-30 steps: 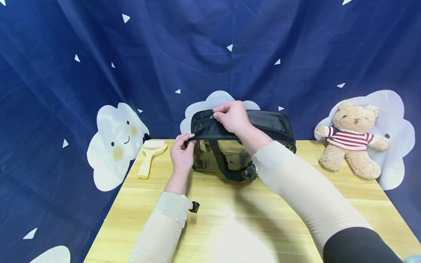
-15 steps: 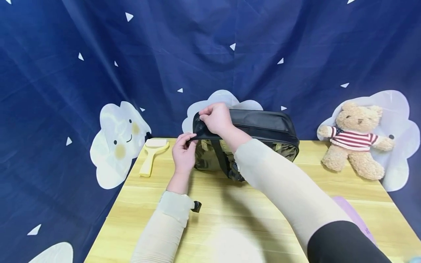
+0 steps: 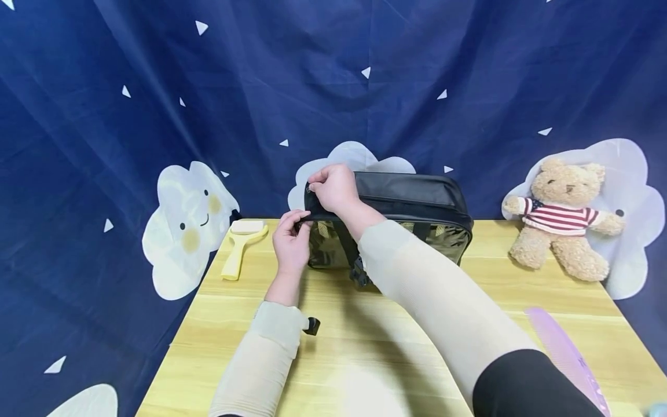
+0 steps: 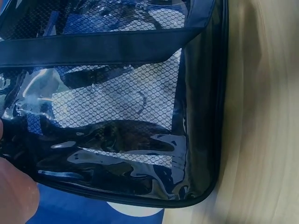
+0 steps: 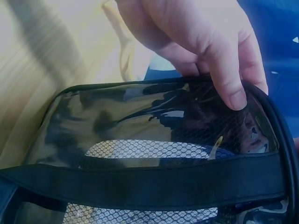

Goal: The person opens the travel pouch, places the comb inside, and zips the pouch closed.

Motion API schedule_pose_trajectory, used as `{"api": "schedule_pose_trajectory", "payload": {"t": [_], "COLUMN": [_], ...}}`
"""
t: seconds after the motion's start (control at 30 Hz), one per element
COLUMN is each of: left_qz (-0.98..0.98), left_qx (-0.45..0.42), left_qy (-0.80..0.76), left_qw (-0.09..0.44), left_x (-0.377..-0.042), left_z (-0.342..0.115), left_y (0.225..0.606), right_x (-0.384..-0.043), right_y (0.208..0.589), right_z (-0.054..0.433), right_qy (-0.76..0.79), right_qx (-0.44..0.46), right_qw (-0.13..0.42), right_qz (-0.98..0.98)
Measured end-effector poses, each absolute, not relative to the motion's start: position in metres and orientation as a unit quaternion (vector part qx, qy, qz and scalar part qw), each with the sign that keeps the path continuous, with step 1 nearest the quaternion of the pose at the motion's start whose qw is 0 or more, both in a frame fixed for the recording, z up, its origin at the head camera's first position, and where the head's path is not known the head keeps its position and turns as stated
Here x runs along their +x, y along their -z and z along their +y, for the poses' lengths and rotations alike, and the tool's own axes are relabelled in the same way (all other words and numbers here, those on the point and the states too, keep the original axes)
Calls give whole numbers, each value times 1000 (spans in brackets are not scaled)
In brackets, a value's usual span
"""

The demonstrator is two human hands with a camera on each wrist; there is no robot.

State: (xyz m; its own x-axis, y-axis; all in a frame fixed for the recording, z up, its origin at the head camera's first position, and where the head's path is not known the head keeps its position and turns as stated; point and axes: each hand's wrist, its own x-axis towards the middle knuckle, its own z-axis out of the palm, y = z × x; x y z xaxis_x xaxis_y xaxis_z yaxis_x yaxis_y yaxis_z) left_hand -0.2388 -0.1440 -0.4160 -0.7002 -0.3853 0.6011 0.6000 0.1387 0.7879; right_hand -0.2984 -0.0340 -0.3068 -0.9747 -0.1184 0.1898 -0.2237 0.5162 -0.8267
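Observation:
A black bag with clear sides and dark straps stands on the table in the head view. My left hand pinches its upper left edge, thumb in front; the right wrist view shows this left hand at the bag's corner. Above it, my right hand pinches at the zipper by the left end of the bag's top. The zipper pull itself is mostly hidden by the fingers. In the left wrist view, white mesh shows through the clear side, and a thumb lies at the lower left.
Left of the bag lies a yellow-handled brush with a pale head. A teddy bear in a striped shirt sits at the right. The purple comb lies near the right front of the table. A blue curtain hangs behind.
My right hand has moved left along the top of the bag to its left end. The left hand keeps its hold on the edge. The purple comb has come into view beside the right sleeve.

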Motion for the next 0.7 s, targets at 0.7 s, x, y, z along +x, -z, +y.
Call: {"api": "schedule_pose_trajectory", "payload": {"t": [0.7], "left_qz": [-643], "left_qx": [-112], "left_qy": [666], "left_qw": [362], "left_x": [-247], "left_z": [-155], "left_y": [431], "right_x": [-299], "right_y": [307], "right_z": [-40], "right_qy": [-468], "right_qx": [84], "right_qw": [45], "right_qz": [-879]}}
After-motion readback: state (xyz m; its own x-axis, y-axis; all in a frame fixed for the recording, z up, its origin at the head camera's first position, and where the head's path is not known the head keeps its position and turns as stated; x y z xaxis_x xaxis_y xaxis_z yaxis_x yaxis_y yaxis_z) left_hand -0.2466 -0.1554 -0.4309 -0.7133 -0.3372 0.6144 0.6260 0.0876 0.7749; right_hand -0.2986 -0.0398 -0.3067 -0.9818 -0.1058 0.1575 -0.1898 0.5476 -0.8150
